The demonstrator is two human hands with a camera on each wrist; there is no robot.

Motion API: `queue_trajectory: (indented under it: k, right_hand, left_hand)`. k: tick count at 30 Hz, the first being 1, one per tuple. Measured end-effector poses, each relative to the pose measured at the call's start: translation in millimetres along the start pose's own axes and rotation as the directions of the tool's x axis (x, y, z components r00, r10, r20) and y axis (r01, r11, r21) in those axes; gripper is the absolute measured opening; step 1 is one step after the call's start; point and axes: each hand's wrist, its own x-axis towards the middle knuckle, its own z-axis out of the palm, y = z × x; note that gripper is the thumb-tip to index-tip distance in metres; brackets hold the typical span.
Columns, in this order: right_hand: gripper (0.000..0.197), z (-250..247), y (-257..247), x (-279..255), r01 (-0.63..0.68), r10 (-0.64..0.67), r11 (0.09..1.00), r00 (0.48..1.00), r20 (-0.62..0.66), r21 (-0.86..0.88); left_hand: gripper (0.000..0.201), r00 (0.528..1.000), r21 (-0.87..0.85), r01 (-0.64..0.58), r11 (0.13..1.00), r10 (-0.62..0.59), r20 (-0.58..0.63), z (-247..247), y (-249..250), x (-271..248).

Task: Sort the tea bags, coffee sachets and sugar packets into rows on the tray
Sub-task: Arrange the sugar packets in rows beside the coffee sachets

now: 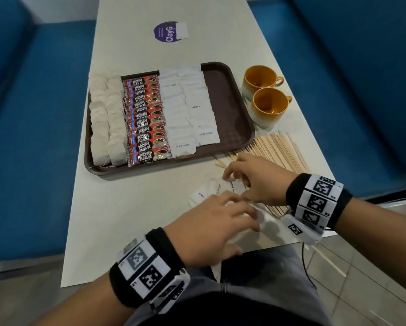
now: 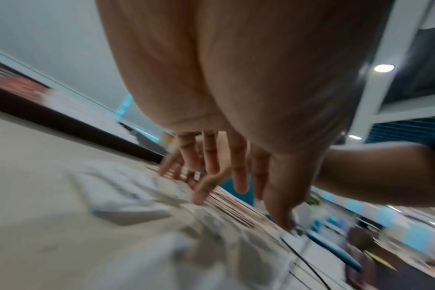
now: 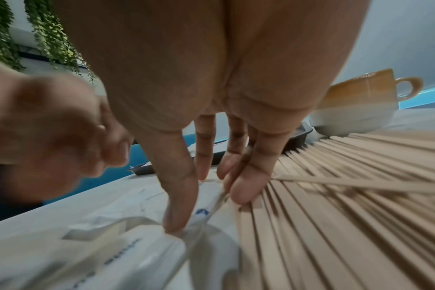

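Directly under both hands, loose sugar packets (image 1: pixel 205 192), right hand (image 1: pixel 256 182) pinching one.

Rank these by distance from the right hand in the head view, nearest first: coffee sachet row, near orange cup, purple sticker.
From the right hand:
1. Near orange cup, beyond the hand, right of the tray.
2. Coffee sachet row, on the tray, to the left.
3. Purple sticker, far end of the table.

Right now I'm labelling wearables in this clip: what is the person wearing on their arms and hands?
Both hands are bare, the left hand and the right hand. Each forearm carries a black wristband wrapped with white blocks printed with black square marker patterns. A thin black cable hangs below the right wrist unit.
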Motion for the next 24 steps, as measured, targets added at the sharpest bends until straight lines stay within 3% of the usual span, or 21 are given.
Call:
queue_trajectory:
  k: [2,5,11,18,24]
  right_hand:
    - [0.056,-2.6,0.2,1.5,-0.007,0.007,1.0,1.0,0.004,-0.004]
    - [0.058,-5.0,1.3,4.0,-0.013,0.013,1.0,1.0,0.011,-0.02]
    - [0.058,-7.9,4.2,4.8,-0.019,0.019,1.0,1.0,0.014,0.002]
    - [0.053,-12.3,7.2,2.6,-0.009,0.009,1.0,1.0,0.026,0.003]
    - [0.039,-30.1,7.9,-10.5,0.003,0.001,0.997,0.998,-0.06,0.075]
  left_hand:
    - [0.064,0.99,0.048,-0.083,0.995,0.077,0.116,6.0,9.8,14.6]
    - [0.084,0.967,0.109,-0.123,0.986,0.094,0.238,17.9,17.3,30.2]
    - [0.103,0.965,0.244,-0.138,0.96,0.076,0.25,28.3,18.8,44.7]
    - [0.097,0.963,0.236,-0.025,0.971,-0.041,0.267,21.2,12.9,51.1]
    - [0.092,0.956,0.272,-0.015,0.962,-0.066,0.287,11.6,4.0,56.6]
